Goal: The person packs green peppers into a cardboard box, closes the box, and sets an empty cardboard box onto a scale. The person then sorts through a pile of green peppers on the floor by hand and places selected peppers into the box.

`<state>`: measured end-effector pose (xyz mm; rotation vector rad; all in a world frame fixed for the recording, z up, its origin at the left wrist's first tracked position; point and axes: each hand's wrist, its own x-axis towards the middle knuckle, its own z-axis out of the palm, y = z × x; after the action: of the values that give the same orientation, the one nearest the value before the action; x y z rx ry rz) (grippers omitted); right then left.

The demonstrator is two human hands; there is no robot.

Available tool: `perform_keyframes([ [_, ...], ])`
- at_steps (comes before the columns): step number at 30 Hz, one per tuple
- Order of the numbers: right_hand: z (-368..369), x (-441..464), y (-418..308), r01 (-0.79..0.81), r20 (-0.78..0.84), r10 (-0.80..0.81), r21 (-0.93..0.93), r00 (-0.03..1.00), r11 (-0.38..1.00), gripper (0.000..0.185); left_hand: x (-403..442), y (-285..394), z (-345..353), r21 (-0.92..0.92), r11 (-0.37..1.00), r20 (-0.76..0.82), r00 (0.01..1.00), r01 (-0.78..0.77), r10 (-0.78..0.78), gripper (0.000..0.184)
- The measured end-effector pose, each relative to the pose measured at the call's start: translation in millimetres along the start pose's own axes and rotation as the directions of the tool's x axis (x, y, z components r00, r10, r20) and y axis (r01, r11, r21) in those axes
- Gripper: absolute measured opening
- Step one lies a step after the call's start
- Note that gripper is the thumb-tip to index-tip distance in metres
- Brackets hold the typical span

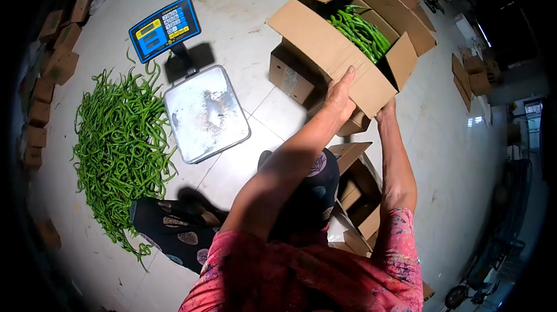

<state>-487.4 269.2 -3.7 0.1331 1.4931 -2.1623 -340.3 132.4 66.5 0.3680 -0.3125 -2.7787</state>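
An open cardboard box (325,48) with its flaps spread holds green chili peppers (361,32). It is tilted at the upper right, above other cartons. My left hand (339,100) grips the box's near side, thumb up against the cardboard and fingers hidden underneath. At the near right corner, my right hand (386,109) holds the same box from below, its fingers mostly out of sight. Left of the box is a digital scale with a bare metal platform (207,114) and a blue display panel (165,29).
A large heap of green chili peppers (119,149) lies on the tiled floor, left of the scale. One closed carton (293,74) stands under the held box. Open empty cartons (357,196) sit by my right arm. More boxes (58,59) line the left edge.
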Motion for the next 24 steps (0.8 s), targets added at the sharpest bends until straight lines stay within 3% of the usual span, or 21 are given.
perform_keyframes([
  [3, -16.5, 12.1, 17.5, 0.080, 0.009, -0.080, -0.053, 0.997, 0.995, 0.046, 2.0, 5.9, -13.2, 0.166, 0.977, -0.034, 0.991, 0.137, -0.133, 0.050],
  [4, -6.1, -0.4, 16.1, 0.068, 0.011, -0.068, -0.065, 0.998, 0.996, 0.045, -6.6, 11.8, -7.2, 0.215, 0.968, -0.071, 0.991, 0.126, -0.114, 0.052],
  [5, -15.5, 4.0, 24.7, 0.078, 0.004, -0.078, -0.122, 0.997, 0.990, 0.042, -13.2, 17.3, -0.1, 0.414, 0.910, 0.007, 1.000, -0.016, 0.014, 0.057],
  [7, -21.0, -7.3, 35.2, 0.058, -0.170, -0.098, -0.227, 0.981, 0.972, 0.036, -28.4, 29.1, 22.1, 0.708, 0.636, 0.226, 0.952, -0.306, 0.207, 0.069],
  [8, -14.3, -21.7, 26.9, -0.022, -0.199, -0.026, -0.237, 0.980, 0.971, 0.028, -40.7, 34.4, 45.5, 0.651, 0.640, 0.297, 0.913, -0.407, 0.279, 0.078],
  [9, -6.9, -32.3, 26.8, 0.006, -0.289, -0.090, -0.278, 0.953, 0.960, 0.023, -50.6, 38.5, 69.0, 0.581, 0.638, 0.362, 0.863, -0.505, 0.353, 0.088],
  [10, -12.2, -32.6, 20.3, 0.042, -0.307, -0.129, -0.274, 0.943, 0.961, 0.022, -50.5, 45.6, 78.4, 0.639, 0.547, 0.412, 0.842, -0.540, 0.349, 0.099],
  [11, -15.0, -31.8, 13.7, 0.079, -0.323, -0.168, -0.270, 0.932, 0.960, 0.021, -48.0, 48.5, 86.0, 0.684, 0.481, 0.369, 0.829, -0.548, 0.419, 0.091],
  [12, -22.6, -27.5, 2.9, 0.224, -0.310, -0.335, -0.342, 0.890, 0.913, 0.022, -39.2, 53.9, 83.6, 0.734, 0.394, 0.341, 0.801, -0.554, 0.492, 0.081],
  [13, -10.6, -35.7, -15.7, 0.360, -0.284, -0.492, -0.409, 0.823, 0.838, 0.023, -33.3, 65.1, 84.6, 0.778, 0.302, 0.321, 0.761, -0.551, 0.563, 0.071],
  [15, 16.9, -61.4, -61.3, 0.498, -0.180, -0.683, -0.559, 0.708, 0.663, 0.028, -30.7, 92.5, 86.6, 0.781, -0.089, 0.530, 0.581, -0.618, 0.617, 0.049],
  [17, 40.1, -77.6, -95.2, 0.604, -0.034, -0.774, -0.604, 0.632, 0.520, 0.030, -18.5, 123.1, 91.4, 0.620, -0.489, 0.774, 0.374, -0.614, 0.511, 0.038],
  [19, 54.7, -81.6, -104.9, 0.595, 0.210, -0.692, -0.710, 0.691, 0.378, 0.029, -13.2, 151.6, 110.2, 0.475, -0.711, 0.873, 0.175, -0.518, 0.456, 0.037],
  [20, 58.7, -79.6, -108.1, 0.600, 0.324, -0.625, -0.743, 0.710, 0.297, 0.029, -6.2, 160.2, 112.7, 0.555, -0.638, 0.810, 0.172, -0.534, 0.560, 0.036],
  [22, 57.6, -62.9, -108.0, 0.633, 0.516, -0.584, -0.774, 0.626, -0.005, 0.028, 7.4, 174.3, 116.9, 0.680, -0.463, 0.648, 0.171, -0.568, 0.742, 0.035],
  [23, 55.9, -54.1, -106.0, 0.633, 0.603, -0.540, -0.757, 0.587, -0.158, 0.028, 13.9, 177.5, 107.4, 0.713, -0.435, 0.648, 0.279, -0.550, 0.709, 0.036],
  [24, 54.4, -46.5, -104.7, 0.701, 0.611, -0.585, -0.706, 0.534, -0.098, 0.024, 25.1, 177.6, 88.3, 0.745, -0.409, 0.638, 0.383, -0.528, 0.668, 0.037],
])
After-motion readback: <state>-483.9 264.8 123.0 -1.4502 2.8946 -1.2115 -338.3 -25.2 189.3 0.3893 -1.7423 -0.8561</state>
